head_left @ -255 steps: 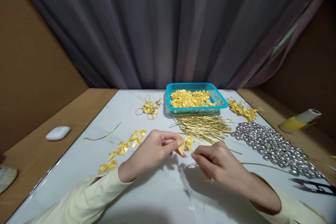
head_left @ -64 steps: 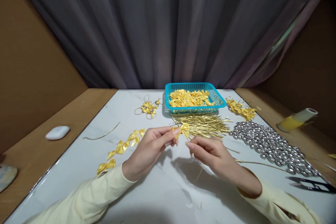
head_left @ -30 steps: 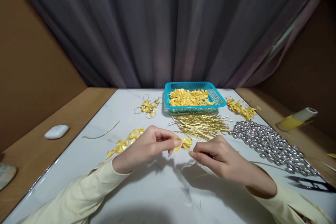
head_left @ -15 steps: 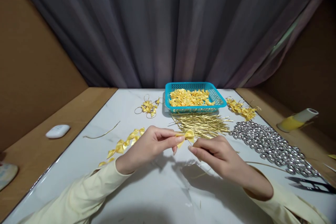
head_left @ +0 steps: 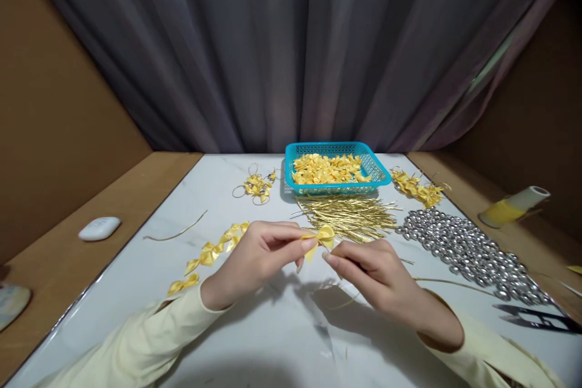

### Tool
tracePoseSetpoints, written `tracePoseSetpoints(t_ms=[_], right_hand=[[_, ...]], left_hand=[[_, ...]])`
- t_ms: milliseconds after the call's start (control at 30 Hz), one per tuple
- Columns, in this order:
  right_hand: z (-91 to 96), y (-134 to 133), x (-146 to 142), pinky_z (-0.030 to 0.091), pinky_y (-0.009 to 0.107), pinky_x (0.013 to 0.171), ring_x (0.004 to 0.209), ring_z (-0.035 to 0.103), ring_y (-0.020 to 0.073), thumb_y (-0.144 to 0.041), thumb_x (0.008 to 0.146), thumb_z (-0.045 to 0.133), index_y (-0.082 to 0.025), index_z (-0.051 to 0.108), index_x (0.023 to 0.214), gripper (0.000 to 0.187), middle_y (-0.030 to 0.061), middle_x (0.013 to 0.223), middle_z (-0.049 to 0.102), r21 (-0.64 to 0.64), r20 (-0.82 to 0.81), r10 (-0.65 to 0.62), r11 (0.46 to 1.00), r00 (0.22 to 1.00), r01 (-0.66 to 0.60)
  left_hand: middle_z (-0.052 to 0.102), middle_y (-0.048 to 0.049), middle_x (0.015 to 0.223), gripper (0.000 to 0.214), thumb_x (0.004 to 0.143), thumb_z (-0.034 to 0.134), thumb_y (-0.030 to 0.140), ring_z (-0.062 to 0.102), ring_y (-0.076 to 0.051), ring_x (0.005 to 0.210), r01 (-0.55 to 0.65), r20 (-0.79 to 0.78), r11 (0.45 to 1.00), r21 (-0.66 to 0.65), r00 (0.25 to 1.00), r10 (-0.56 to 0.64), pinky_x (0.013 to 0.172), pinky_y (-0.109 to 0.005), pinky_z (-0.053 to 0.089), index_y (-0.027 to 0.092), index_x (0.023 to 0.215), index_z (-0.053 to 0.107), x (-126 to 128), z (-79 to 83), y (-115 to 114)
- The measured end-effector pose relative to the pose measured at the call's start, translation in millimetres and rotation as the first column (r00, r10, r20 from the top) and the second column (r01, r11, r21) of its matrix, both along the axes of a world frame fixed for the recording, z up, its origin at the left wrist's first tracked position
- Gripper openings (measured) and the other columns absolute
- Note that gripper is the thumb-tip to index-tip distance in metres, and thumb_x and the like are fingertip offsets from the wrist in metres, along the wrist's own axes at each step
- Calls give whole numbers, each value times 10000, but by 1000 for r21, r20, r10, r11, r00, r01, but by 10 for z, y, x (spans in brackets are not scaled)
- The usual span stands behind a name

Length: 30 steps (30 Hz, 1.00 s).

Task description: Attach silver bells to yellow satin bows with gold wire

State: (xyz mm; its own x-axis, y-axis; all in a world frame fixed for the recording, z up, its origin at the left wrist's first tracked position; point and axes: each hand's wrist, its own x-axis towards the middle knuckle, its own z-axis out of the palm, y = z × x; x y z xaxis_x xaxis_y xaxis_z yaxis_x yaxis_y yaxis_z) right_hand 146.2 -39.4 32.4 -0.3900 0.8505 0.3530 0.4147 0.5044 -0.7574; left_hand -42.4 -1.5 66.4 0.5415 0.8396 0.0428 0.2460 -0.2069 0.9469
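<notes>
Between the thumb and fingers of my left hand (head_left: 273,253) is a yellow ribbon bow (head_left: 325,235), raised above the white table. Close on its right side, my right hand (head_left: 375,267) pinches a thin gold cord (head_left: 344,304); part of it shows below the fingers. Where the cord meets the bow is too small to make out. More yellow bows (head_left: 210,252) lie in a row beside my left forearm. Behind both hands spreads a pile of gold cords (head_left: 350,216).
A blue basket (head_left: 382,179) of yellow bows stands at the back. Silver beads (head_left: 468,254) cover the right side, with black thread snips (head_left: 536,319) in front. Finished-looking bows with loops (head_left: 258,187) lie back left. A white case (head_left: 99,228) rests on the left ledge.
Both hands have shifted very slightly, the right one a little to the left. The bow and cord stay pinched, and more of the cord shows below the right hand.
</notes>
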Motion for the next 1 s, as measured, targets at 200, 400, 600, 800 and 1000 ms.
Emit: tracePoseSetpoints(t_ms=[200,400,600,800,1000], right_hand=[[-8,3,23,265,218,467,446,351,71,-232,886,408,-167,469,620,280,-42,501,360,34,27,17,999,1000,-18],[-30,28,18,269,217,465,448,341,75,-165,880,383,-163,482,673,229,-35,524,366,168,84,17,985,996,-31],[9,34,11,266,215,451,436,337,74,-168,876,389,-168,472,651,240,-38,508,358,201,65,-7,980,998,-7],[10,97,53,288,210,465,461,378,74,-228,890,410,-159,508,689,235,-23,538,446,122,92,6,992,996,-17],[-25,155,90,360,212,529,555,466,94,-151,870,413,-151,546,761,172,7,625,538,163,105,58,984,993,-74]], left_hand=[[543,-4,591,212,822,538,234,496,-110,565,32,-71,986,161,997,-21,539,-226,384,161,713,705,-4,-3,-12],[554,3,567,208,834,520,208,505,-108,560,59,-119,960,272,993,-27,558,-226,394,153,745,700,51,-62,-66],[572,-6,606,225,840,514,225,528,-114,592,26,-110,962,272,994,4,587,-230,415,147,696,669,75,-59,-104],[612,-17,658,176,838,518,185,535,-112,604,17,-95,927,375,995,21,591,-228,428,163,817,691,54,-73,-91],[628,-34,673,205,821,497,95,521,-111,583,12,-23,802,597,1000,2,538,-224,432,148,916,671,28,-100,-88]])
